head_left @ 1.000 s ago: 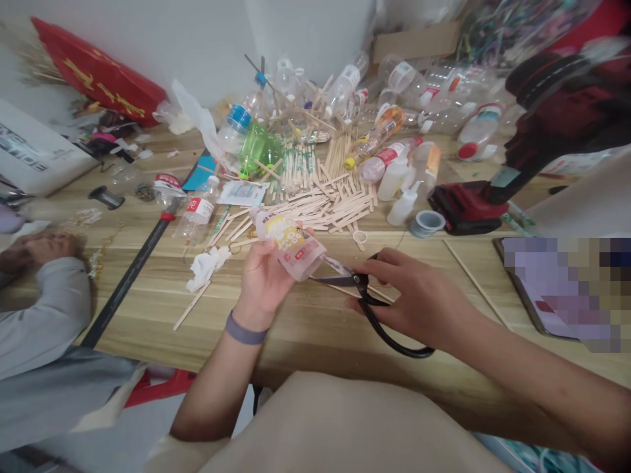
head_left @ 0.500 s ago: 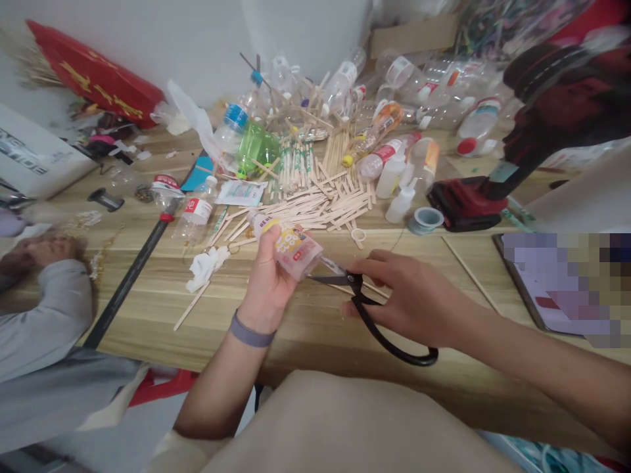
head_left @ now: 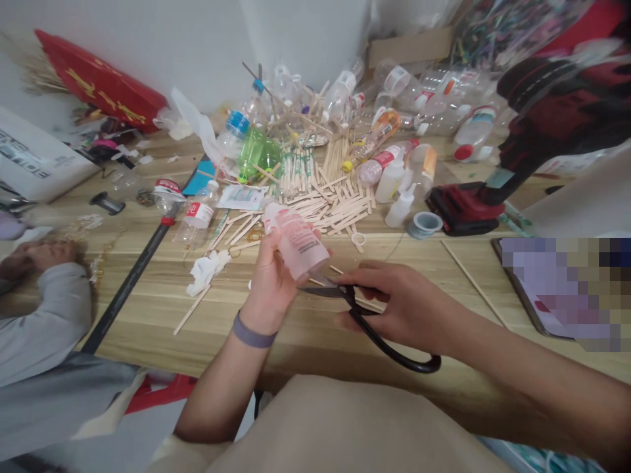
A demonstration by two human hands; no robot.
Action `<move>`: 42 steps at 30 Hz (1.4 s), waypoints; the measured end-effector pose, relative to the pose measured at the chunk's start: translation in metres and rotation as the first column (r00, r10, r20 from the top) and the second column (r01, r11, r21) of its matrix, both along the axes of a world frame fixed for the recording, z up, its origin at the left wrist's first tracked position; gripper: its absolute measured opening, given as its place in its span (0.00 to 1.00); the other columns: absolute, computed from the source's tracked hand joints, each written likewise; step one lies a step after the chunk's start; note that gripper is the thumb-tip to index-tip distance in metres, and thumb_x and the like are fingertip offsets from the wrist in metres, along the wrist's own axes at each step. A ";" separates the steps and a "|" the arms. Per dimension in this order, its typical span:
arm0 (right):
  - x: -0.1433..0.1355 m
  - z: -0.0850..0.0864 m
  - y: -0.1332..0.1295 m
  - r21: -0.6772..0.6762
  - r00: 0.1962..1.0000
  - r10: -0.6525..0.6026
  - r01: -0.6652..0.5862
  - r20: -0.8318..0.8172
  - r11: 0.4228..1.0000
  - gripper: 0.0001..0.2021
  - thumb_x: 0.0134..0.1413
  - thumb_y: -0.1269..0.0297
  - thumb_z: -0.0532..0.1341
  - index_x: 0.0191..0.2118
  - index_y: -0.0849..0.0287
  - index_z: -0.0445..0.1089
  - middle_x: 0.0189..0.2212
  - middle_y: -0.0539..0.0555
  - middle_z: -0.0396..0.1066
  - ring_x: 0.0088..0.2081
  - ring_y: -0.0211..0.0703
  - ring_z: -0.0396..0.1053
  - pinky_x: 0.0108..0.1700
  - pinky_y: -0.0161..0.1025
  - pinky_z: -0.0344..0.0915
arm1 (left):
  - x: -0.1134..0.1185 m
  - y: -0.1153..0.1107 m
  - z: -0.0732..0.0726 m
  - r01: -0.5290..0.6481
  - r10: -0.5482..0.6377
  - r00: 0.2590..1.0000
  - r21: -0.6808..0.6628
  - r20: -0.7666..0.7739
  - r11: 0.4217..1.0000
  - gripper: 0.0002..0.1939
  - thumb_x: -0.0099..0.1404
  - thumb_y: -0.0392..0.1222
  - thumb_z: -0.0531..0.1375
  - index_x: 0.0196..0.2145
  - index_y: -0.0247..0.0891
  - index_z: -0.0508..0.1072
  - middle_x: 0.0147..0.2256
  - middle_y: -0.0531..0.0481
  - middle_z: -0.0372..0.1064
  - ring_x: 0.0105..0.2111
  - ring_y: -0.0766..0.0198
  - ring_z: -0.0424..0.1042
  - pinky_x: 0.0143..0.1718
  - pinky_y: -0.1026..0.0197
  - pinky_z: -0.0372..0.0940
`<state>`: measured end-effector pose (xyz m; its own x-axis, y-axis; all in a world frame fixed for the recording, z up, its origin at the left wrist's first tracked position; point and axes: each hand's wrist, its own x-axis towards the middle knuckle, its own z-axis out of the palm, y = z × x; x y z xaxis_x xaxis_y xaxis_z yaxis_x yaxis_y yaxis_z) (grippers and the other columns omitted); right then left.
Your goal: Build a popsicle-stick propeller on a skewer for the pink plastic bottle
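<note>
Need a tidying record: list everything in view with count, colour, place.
Held bottle: one, pink, front centre
Scissors: one, black, beside it
Sticks: many, pale, centre
Other bottles: many, mostly clear, back
Spools: two, black left, grey right
Pole: one, black, left
Tool: one, dark red, right
Screen: one, purple, right
Crumpled tissue: one, white, left
Banner: one, red, back left
Box: one, white, far left
Table: one, brown, beneath
Other person's hands: two, left edge
Left hand: one, holding bottle
Right hand: one, holding scissors
</note>
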<state>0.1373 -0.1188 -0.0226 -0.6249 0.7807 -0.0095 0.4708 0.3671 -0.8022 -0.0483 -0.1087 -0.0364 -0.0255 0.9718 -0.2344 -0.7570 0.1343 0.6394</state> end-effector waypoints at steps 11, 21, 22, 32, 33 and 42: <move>0.004 0.020 -0.008 0.915 0.822 -0.408 -0.314 0.396 0.255 0.08 0.55 0.72 0.58 0.32 0.54 0.73 0.21 0.51 0.63 0.22 0.42 0.63 0.25 0.37 0.44 | -0.001 0.007 0.007 -0.046 0.021 0.995 -0.255 -0.102 0.966 0.16 0.70 0.51 0.54 0.34 0.36 0.71 0.28 0.49 0.73 0.26 0.63 0.74 0.28 0.60 0.73; -0.011 0.004 -0.003 0.021 0.993 -0.024 0.022 0.113 1.000 0.14 0.49 0.53 0.63 0.36 0.57 0.72 0.25 0.49 0.62 0.24 0.36 0.55 0.26 0.35 0.46 | 0.002 0.006 0.002 -0.060 0.047 0.996 -0.179 -0.079 0.982 0.19 0.71 0.52 0.50 0.31 0.37 0.70 0.26 0.52 0.72 0.25 0.66 0.73 0.36 0.56 0.74; -0.014 0.002 -0.003 -0.251 0.998 -0.008 -0.006 -0.058 0.968 0.15 0.49 0.50 0.63 0.34 0.57 0.69 0.22 0.46 0.57 0.22 0.34 0.52 0.25 0.34 0.46 | 0.002 0.006 0.002 -0.072 0.064 0.996 -0.146 -0.056 0.987 0.18 0.70 0.52 0.52 0.31 0.38 0.70 0.27 0.53 0.72 0.26 0.66 0.73 0.38 0.55 0.73; -0.028 -0.020 -0.012 -0.760 0.842 -0.229 -0.280 -0.488 0.587 0.21 0.48 0.42 0.61 0.34 0.56 0.64 0.20 0.42 0.50 0.19 0.31 0.42 0.20 0.31 0.41 | 0.002 0.007 -0.003 -0.099 0.100 0.993 -0.029 0.055 0.995 0.13 0.68 0.51 0.56 0.34 0.40 0.72 0.32 0.53 0.74 0.32 0.65 0.75 0.42 0.60 0.70; -0.025 -0.019 -0.010 -0.635 0.907 -0.162 -0.136 -0.388 0.760 0.19 0.48 0.45 0.62 0.34 0.57 0.66 0.21 0.44 0.52 0.20 0.31 0.46 0.21 0.32 0.44 | 0.001 0.006 -0.004 -0.123 0.123 0.991 -0.015 0.047 0.992 0.11 0.67 0.49 0.57 0.34 0.41 0.73 0.32 0.53 0.74 0.33 0.65 0.75 0.41 0.61 0.71; -0.008 -0.009 0.005 0.393 0.964 -0.175 0.086 0.198 0.916 0.13 0.51 0.56 0.61 0.40 0.56 0.75 0.29 0.54 0.65 0.25 0.36 0.56 0.26 0.36 0.43 | 0.002 0.003 -0.010 -0.166 0.164 0.985 -0.041 -0.044 0.985 0.11 0.69 0.46 0.56 0.32 0.39 0.73 0.28 0.54 0.74 0.26 0.68 0.74 0.32 0.66 0.70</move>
<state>0.1289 -0.1139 -0.0313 -0.5331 0.8279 0.1745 0.6862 0.5437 -0.4832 -0.0465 -0.1052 -0.0467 -0.1950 0.9421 -0.2727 -0.7448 0.0387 0.6661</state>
